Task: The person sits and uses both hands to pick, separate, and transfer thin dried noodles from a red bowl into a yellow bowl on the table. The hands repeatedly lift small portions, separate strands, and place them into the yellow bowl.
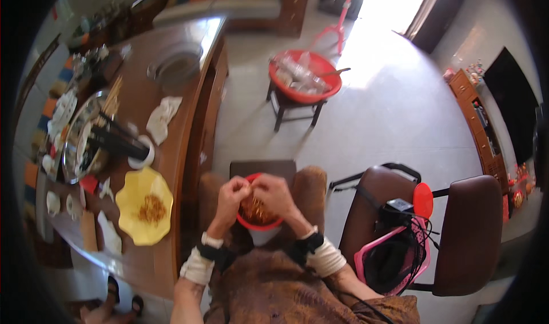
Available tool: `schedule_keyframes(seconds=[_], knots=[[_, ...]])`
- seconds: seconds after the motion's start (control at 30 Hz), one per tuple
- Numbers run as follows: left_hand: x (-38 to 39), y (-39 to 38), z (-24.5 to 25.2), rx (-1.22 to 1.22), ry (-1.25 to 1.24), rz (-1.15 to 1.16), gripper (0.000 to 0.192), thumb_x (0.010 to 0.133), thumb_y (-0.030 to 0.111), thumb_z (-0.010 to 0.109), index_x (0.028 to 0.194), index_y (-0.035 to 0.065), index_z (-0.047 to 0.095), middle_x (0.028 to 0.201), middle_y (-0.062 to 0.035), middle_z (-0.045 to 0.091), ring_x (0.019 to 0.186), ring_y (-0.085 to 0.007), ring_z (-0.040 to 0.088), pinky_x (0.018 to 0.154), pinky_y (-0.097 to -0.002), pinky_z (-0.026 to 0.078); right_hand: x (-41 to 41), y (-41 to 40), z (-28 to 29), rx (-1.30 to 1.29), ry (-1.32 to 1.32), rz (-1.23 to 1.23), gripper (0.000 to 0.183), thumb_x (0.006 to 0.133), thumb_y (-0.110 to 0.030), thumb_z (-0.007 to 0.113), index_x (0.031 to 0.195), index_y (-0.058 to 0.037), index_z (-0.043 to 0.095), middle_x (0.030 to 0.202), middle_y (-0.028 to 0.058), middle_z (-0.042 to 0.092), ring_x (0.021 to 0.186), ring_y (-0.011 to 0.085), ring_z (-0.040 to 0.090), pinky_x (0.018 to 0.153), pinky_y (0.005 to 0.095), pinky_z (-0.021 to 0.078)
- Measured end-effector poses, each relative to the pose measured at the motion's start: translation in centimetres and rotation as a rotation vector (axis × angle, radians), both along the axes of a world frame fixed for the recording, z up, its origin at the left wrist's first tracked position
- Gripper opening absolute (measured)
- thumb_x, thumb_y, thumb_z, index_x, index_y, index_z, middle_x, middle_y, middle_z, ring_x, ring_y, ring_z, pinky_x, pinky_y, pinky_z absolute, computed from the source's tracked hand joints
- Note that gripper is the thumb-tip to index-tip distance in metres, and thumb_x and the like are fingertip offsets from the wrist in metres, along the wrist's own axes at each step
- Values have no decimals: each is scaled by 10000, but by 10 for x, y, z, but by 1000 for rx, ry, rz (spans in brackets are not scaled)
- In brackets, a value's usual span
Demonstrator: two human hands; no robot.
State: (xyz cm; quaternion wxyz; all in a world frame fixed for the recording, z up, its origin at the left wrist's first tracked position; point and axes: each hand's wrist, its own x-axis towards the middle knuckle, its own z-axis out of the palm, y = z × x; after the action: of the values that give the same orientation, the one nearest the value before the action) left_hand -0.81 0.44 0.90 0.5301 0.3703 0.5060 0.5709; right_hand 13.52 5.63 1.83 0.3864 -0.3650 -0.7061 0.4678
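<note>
Between the knees stands a small bucket with a red rim (257, 227), holding a heap of thin orange-brown strands (259, 212). My left hand (233, 195) and my right hand (272, 194) meet above its far side, fingertips pinched close together. Anything between those fingertips is too small and blurred to make out. To the left, a yellow scalloped plate (133, 225) lies near the table's edge with a small pile of similar orange-brown pieces (152, 210) on it.
The wooden table (146, 262) bears a white holder (143, 154) of black chopsticks, a large metal basin (70, 163) and crumpled tissue (163, 118). Ahead, a red basin (306, 96) rests on a stool (296, 109). At right, a chair (373, 195) carries a pink basket (362, 259) and cables.
</note>
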Motion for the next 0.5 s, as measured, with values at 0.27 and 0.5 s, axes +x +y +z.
schedule_keyframes(seconds=[0.27,0.5], knots=[[-1,7,9,-130,-340,-62,120,863,126,566,895,15,600,772,-29,570,710,-116,558,649,-260,470,3,11,13,31,-24,-33,81,708,-32,602,784,-9,617,708,107,629,664,217,639,629,302,499],[-1,-4,-8,-163,-506,11,158,908,131,535,957,10,624,835,-36,609,751,-131,584,711,-303,504,-1,-1,-6,145,-57,-66,129,737,-72,610,859,-33,629,782,108,663,716,247,656,650,320,511]])
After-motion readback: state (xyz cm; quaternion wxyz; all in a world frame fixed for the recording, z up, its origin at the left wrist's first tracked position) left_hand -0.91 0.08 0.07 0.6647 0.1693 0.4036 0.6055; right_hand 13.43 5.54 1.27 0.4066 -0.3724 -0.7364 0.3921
